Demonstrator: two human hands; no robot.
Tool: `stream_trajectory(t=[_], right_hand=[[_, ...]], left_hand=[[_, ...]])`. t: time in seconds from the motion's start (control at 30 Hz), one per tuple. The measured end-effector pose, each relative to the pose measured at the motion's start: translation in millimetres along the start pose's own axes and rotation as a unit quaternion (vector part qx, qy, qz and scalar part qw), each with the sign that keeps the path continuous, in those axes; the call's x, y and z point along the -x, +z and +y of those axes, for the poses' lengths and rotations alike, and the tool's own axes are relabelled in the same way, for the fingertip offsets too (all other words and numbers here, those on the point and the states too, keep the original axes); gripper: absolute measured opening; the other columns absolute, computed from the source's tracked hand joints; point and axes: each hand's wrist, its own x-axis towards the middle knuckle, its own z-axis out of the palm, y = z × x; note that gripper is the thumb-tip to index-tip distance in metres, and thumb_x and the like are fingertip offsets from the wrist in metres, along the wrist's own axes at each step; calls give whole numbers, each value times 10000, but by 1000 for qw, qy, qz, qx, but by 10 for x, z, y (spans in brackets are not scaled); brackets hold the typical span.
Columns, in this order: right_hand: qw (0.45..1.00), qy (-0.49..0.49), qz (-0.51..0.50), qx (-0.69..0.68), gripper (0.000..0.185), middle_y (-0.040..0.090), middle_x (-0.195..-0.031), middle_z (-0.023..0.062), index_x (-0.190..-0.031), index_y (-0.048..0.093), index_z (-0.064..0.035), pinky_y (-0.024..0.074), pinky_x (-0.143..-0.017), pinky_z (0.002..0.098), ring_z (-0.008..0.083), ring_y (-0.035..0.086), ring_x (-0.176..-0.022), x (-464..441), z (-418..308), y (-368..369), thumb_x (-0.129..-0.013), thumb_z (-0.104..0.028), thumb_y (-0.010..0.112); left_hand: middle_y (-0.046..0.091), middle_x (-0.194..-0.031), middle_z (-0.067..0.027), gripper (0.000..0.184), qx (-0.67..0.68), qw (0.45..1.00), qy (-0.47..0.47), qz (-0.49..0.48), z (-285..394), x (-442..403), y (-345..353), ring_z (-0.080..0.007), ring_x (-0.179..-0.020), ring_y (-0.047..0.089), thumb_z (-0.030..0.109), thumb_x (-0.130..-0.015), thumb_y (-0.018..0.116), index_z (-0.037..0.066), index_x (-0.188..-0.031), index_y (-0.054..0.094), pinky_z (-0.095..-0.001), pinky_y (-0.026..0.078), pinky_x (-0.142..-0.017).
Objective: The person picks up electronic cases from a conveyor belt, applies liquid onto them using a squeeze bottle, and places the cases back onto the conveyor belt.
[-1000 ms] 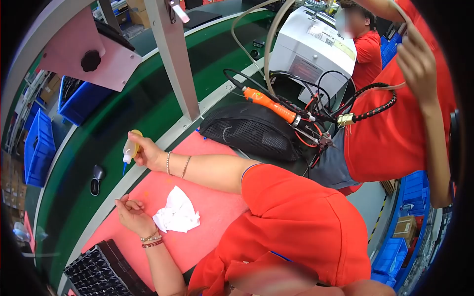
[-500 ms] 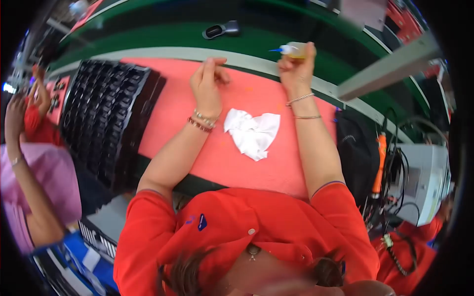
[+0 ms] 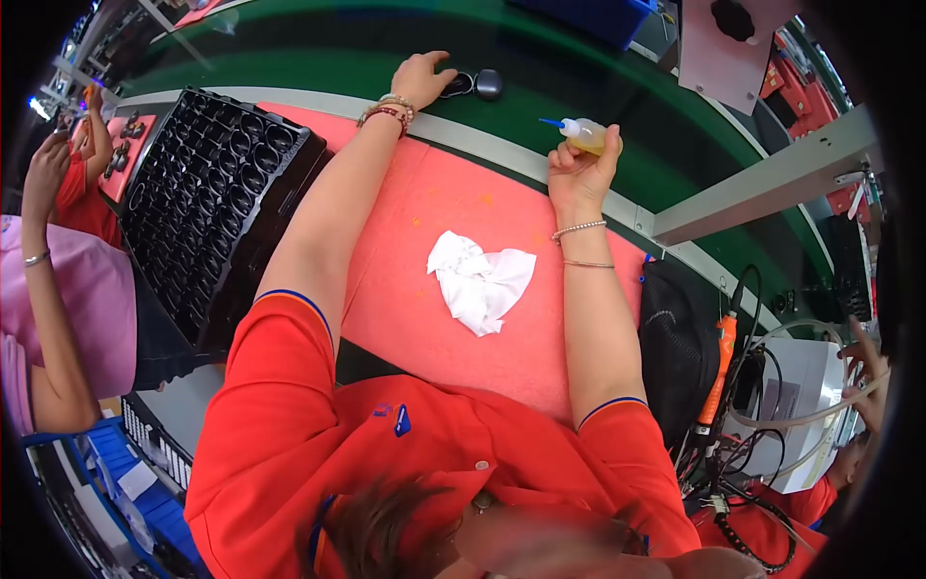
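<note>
My left hand (image 3: 421, 81) reaches over the white rail onto the green belt (image 3: 357, 68), fingers apart. Its fingertips are right at a small dark device (image 3: 475, 85) with a looped end and a rounded grey end; whether they touch it I cannot tell. In my right hand (image 3: 582, 174) is a small squeeze bottle (image 3: 585, 136) of yellowish liquid, its blue nozzle pointing left. A crumpled white cloth (image 3: 480, 280) lies on the pink mat (image 3: 424, 338) between my forearms.
A black tray (image 3: 217, 183) with rows of round pockets stands left of the mat. To the right are a black pouch (image 3: 675, 323), an orange-handled tool (image 3: 719, 372) with cables and a metal post (image 3: 772, 174). A person in pink (image 3: 82, 309) sits at left.
My left hand has moved from above the pink mat forward to the dark device on the belt. My right hand still holds the bottle. The camera view has shifted.
</note>
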Motion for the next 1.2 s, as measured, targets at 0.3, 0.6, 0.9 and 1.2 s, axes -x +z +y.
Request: stream_trajectory(t=[0.3, 0.6, 0.9, 1.2], right_hand=[[1000, -4, 19, 6, 446, 405, -520, -17, -742, 535, -113, 249, -430, 240, 101, 353, -412, -24, 4, -10, -758, -558, 567], [1000, 3, 24, -2, 483, 390, -530, -17, -749, 514, -118, 245, -426, 239, 95, 326, -405, -49, 37, -66, -742, -598, 560], [990, -77, 79, 82, 520, 460, -562, 3, -774, 529, -75, 322, -357, 212, 80, 409, -399, 19, -26, 67, -772, -595, 538], [933, -234, 64, 266, 475, 522, -606, 43, -815, 525, -21, 350, -397, 201, 83, 436, -434, 170, 15, 257, -809, -494, 561]], left_hand=[[618, -845, -157, 178, -168, 953, 229, -107, 165, -86, 42, -329, -829, 584, 155, -731, 519, 78, -822, 651, -415, 474, -735], [558, -917, -123, 267, 476, 837, -171, -210, 152, 265, -192, -224, -788, 611, 45, -781, 454, 2, -1017, 571, -315, 526, -584], [527, -1019, -121, 496, 682, 675, -162, -231, 324, 1008, -112, -224, -967, 535, -39, -760, 483, 40, -1246, 425, -376, 455, -870], [525, -1065, -93, 517, 515, 844, -62, -136, 545, 1235, 43, -135, -940, 541, -53, -740, 596, -24, -1225, 420, -228, 447, -824]])
